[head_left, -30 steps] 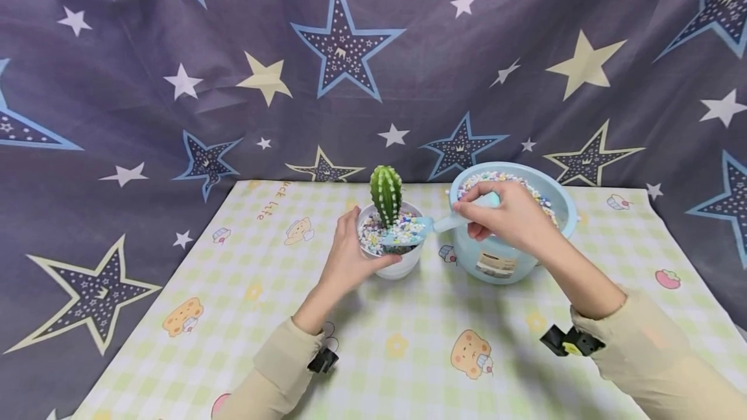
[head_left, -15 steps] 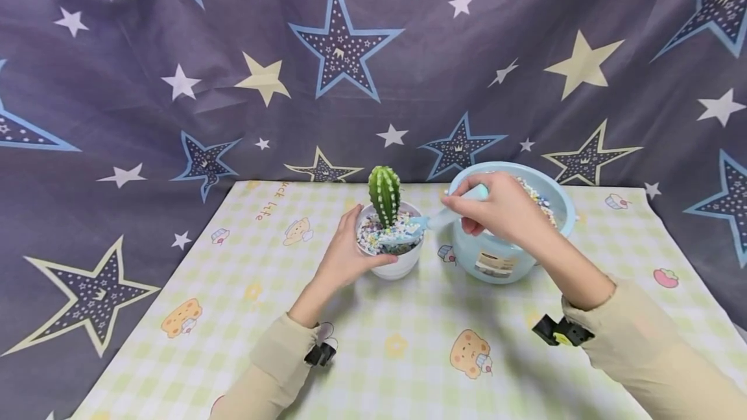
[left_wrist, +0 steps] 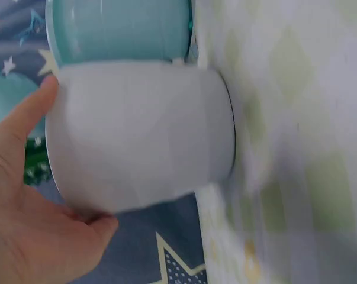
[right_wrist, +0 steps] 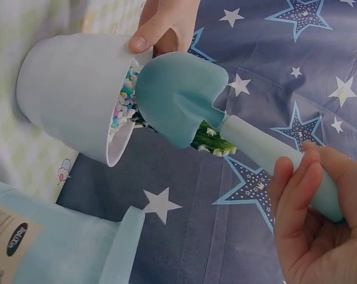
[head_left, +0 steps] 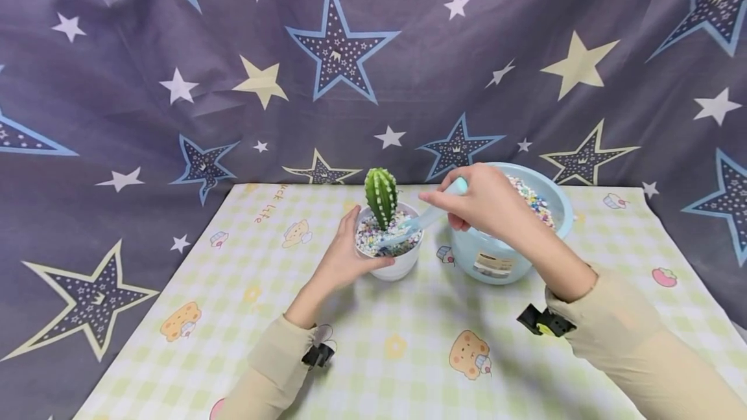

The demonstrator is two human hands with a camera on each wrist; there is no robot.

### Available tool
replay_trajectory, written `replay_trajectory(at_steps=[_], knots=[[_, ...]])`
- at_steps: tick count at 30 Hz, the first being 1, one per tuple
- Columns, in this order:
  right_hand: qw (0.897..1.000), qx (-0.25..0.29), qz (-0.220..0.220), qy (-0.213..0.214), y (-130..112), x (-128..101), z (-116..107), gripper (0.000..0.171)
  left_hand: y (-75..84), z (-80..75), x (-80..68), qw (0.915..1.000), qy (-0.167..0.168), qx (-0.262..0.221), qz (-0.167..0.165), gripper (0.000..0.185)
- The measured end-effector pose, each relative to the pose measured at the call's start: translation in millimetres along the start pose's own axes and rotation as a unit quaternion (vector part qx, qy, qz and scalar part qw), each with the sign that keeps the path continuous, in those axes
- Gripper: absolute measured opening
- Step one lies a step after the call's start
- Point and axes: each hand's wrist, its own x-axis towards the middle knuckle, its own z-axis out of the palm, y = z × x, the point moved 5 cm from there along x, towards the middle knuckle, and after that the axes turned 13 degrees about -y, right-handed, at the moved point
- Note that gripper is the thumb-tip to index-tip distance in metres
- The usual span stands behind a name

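Observation:
A green cactus [head_left: 381,198] stands in a white flowerpot [head_left: 397,269] among small multicoloured pebbles [right_wrist: 125,102]. My left hand [head_left: 341,255] holds the pot at its rim from the left, thumb in front and fingers behind. In the left wrist view the pot [left_wrist: 140,136] fills the middle, its base down on the tablecloth. Over the pot's mouth, my right hand [head_left: 481,199] grips the handle of a light blue toy shovel [right_wrist: 181,94]. The blade tilts down at the pebbles beside the cactus. In the right wrist view it hides part of the cactus.
A light blue bucket [head_left: 490,258] of similar pebbles stands just right of the pot, partly under my right hand. A checked tablecloth [head_left: 397,374] covers the table. Behind hangs a dark curtain [head_left: 245,128] with stars.
My right hand has moved left and tipped the shovel more steeply into the pot. The heap of pebbles on its blade has gone down. My left hand keeps its hold on the pot.

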Motion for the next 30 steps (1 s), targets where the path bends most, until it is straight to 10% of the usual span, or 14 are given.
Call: replay_trajectory(at_steps=[17, 30], knots=[[1.000, 0.012, 0.021, -0.006, -5, 1, -4, 0.058, 10.6, 6.9, -9.8, 0.9961, 0.074, 0.027, -0.039, 0.127], [0.999, 0.011, 0.039, -0.002, 0, -6, -14, 0.058, 6.1, 1.1, -1.5, 0.9998, 0.021, 0.008, 0.002, 0.126]])
